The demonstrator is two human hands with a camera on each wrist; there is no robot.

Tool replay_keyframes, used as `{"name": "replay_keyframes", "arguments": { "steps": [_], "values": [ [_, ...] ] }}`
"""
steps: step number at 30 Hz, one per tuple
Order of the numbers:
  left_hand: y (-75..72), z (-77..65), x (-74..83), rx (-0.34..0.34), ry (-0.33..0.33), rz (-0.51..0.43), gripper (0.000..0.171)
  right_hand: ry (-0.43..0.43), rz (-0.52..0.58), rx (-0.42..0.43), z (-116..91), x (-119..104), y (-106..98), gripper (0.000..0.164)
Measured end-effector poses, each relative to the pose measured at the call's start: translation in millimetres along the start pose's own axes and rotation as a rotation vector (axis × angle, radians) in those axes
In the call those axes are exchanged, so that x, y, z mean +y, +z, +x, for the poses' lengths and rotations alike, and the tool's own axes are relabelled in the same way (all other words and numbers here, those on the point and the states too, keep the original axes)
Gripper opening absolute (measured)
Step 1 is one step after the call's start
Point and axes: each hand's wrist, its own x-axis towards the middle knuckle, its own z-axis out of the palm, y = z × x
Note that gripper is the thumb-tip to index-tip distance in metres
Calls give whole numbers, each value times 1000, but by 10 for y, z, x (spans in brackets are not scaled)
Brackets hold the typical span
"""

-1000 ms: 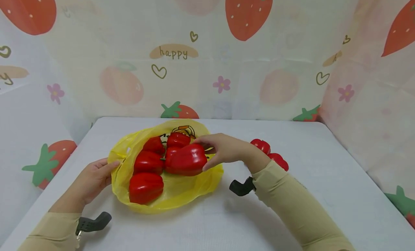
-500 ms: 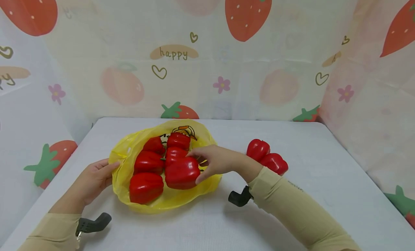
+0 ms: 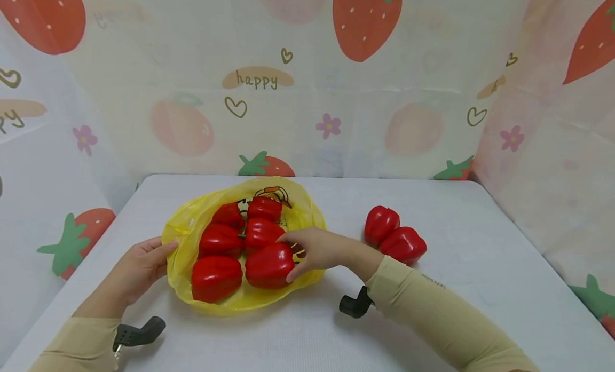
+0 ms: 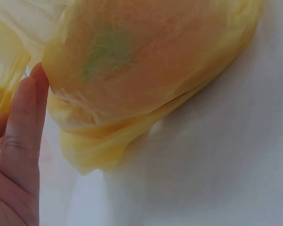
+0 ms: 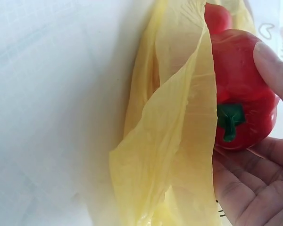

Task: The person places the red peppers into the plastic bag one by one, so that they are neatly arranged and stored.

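Note:
A yellow plastic bag (image 3: 307, 206) lies on its side, its mouth spread towards me. At its left edge my left hand (image 3: 141, 265) pinches the film between thumb and fingers. Several red bell peppers, such as one at the front left (image 3: 217, 278), lie in two columns inside the bag. My right hand (image 3: 319, 248) reaches into the mouth and holds the front right bell pepper (image 3: 269, 266), thumb on the near side. From the right wrist view, that pepper's green stem (image 5: 230, 117) faces the palm side, and the bag's rim (image 5: 179, 122) hides part of the pepper.
Two more red bell peppers (image 3: 403, 245) lie touching each other on the white table (image 3: 480, 254), right of the bag and behind my right forearm. A patterned curtain (image 3: 360, 94) with strawberries encloses the back and sides. A dark wrist-camera mount (image 3: 355, 303) sticks out from each sleeve.
My right hand has moved the bell pepper towards me and down, from over the others to the front right of the bag. My left hand keeps its place on the bag edge.

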Motion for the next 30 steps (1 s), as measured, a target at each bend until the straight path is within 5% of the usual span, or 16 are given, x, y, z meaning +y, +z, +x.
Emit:
{"name": "replay_keyframes", "arguments": {
  "steps": [30],
  "values": [
    [-2, -18, -20, -1, 8, 9, 65, 75, -71, 69, 195, 16, 157, 58]
  ]
}}
